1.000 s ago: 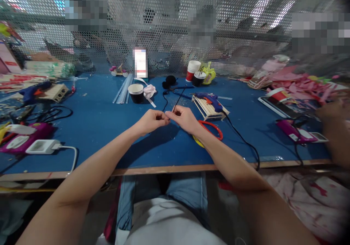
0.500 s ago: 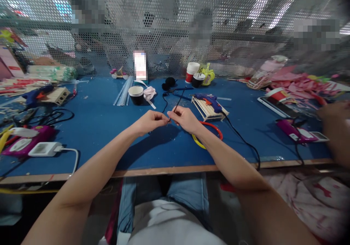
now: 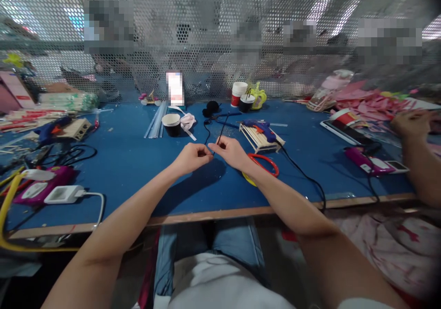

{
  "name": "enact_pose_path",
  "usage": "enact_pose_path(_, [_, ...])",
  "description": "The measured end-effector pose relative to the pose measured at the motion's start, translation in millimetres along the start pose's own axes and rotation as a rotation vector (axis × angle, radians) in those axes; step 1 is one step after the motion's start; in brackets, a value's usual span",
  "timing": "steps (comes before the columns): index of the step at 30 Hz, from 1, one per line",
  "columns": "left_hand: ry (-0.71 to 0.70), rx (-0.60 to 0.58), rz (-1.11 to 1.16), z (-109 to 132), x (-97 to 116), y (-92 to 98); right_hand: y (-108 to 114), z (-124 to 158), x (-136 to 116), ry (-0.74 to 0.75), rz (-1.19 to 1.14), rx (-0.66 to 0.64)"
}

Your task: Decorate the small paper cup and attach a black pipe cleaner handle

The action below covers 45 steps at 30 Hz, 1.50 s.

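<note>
Over the blue table (image 3: pixel 131 162), my left hand (image 3: pixel 191 156) and my right hand (image 3: pixel 231 151) meet fingertip to fingertip. Both pinch a thin black stick or wire (image 3: pixel 221 132) that rises up and away from the fingers toward the back. My left fingers are curled into a pinch on its lower end. My right thumb and forefinger grip it just above. Red-handled scissors (image 3: pixel 264 163) lie on a yellow ring right beside my right wrist.
A blue glue gun (image 3: pixel 261 127) rests on a wooden stick rack, its black cord running to the table's front edge. A black paper cup (image 3: pixel 171 123), pink ribbon, clear glue sticks and a black pom-pom (image 3: pixel 210 108) lie behind. A co-worker's hand (image 3: pixel 411 123) is at the right. Power adapters sit left.
The black stick has tilted more upright between my fingers and both hands stay together. The view has shifted slightly. The co-worker's hand at the right has risen.
</note>
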<state>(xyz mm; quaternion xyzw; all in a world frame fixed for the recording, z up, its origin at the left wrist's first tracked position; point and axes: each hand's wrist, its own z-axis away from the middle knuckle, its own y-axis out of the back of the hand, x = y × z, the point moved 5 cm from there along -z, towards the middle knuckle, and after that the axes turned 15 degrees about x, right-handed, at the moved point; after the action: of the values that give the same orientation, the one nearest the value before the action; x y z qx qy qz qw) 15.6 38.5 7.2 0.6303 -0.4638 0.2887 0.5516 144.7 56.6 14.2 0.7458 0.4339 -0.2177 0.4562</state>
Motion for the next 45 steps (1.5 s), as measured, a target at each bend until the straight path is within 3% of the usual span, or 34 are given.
enact_pose_path(2, [0.028,-0.012,0.071,1,0,-1.3,-1,0,0,-0.016,-0.041,-0.018])
enact_pose_path(8, [0.106,-0.050,0.178,0,-9,-3.4,-11,6,1,-0.146,-0.422,-0.265])
enact_pose_path(12, [0.111,-0.046,0.141,-3,-13,-1.4,-8,6,4,-0.173,-0.310,-0.228])
enact_pose_path(21, [0.096,-0.057,0.127,0,-6,-1.6,-2,2,-1,-0.014,-0.043,-0.088])
enact_pose_path(29, [0.095,-0.055,0.130,0,-10,-5.4,-4,3,1,-0.011,-0.050,-0.028])
enact_pose_path(36, [0.119,-0.054,0.180,0,-13,-4.9,-9,7,1,-0.109,-0.326,-0.243])
enact_pose_path(45, [-0.017,0.003,0.003,-4,-8,1.4,-1,1,2,-0.052,-0.092,-0.066])
